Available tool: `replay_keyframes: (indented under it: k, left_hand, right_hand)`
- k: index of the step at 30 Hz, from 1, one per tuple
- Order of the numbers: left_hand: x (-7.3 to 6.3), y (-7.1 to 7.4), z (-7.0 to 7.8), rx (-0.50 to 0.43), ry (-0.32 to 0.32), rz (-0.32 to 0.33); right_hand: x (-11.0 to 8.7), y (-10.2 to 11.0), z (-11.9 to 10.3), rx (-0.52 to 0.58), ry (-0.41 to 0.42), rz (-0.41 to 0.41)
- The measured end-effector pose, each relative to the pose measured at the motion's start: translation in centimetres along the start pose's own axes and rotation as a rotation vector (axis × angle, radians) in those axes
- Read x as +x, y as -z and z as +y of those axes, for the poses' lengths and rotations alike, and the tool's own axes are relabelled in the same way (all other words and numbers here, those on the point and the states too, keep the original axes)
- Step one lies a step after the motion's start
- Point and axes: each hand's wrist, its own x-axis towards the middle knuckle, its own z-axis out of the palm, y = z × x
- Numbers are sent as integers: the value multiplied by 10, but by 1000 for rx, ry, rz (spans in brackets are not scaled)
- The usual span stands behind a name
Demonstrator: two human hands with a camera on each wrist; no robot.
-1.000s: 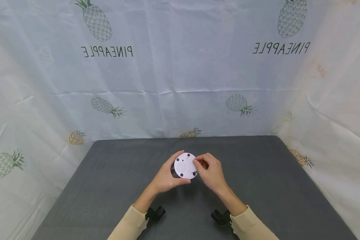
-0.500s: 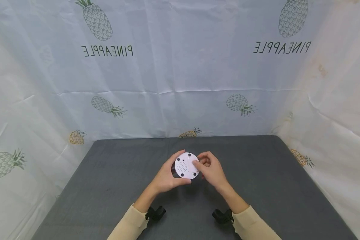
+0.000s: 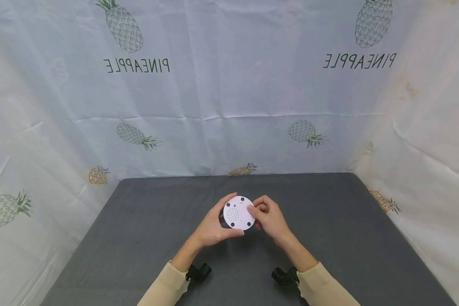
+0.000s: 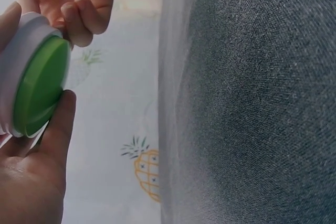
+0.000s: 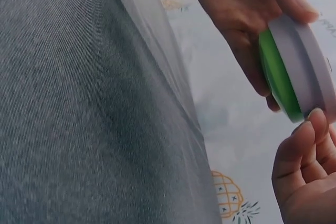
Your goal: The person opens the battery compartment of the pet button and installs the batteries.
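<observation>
A round white buzzer button (image 3: pixel 233 212) is held above the table, its underside facing the head camera. That underside shows a patch of speaker holes and several black rubber feet. Its green domed top (image 4: pixel 44 85) faces away, visible in both wrist views. My left hand (image 3: pixel 210 227) grips the button round its side, thumb along the near edge and fingers on the far edge. My right hand (image 3: pixel 270 219) pinches the right edge, the thumb lying flat on the underside over the battery cover area and the index finger (image 5: pixel 296 142) curled up at the white rim.
A dark grey cloth covers the table (image 3: pixel 157 225). Behind it and at both sides hangs a white curtain (image 3: pixel 214 85) printed with pineapples. Black wrist mounts (image 3: pixel 199 272) sit on both wrists, below beige sleeves (image 3: pixel 164 284).
The battery cover panel stood out slanted on the underside a second ago; now it looks flush. My right thumb has shifted slightly right, and the button has moved a little right and down.
</observation>
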Motion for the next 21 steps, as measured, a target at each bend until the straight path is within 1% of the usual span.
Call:
replay_keyframes:
  k: [3,5,9,11,13,15,18,21]
  left_hand:
    - [0,0,0,0,3,-11]
    - [0,0,0,-4,-1,-23]
    - [0,0,-1,1,-11,-43]
    - [2,-1,-2,12,-15,-54]
    - [3,-2,-3,38,-12,-64]
    - [5,-2,-3,65,-7,-77]
    - [6,-2,-2,109,-6,-103]
    - [7,-1,-1,134,-16,-126]
  right_hand:
    - [0,3,2,-8,-10,-29]
    - [2,7,3,-36,-23,-73]
    - [4,15,4,-78,-50,-217]
    - [5,18,5,-63,-70,-292]
    - [7,21,6,-37,-90,-339]
    - [8,23,8,-13,-106,-357]
    - [9,25,9,-3,-112,-347]
    - [10,27,11,-6,-110,-333]
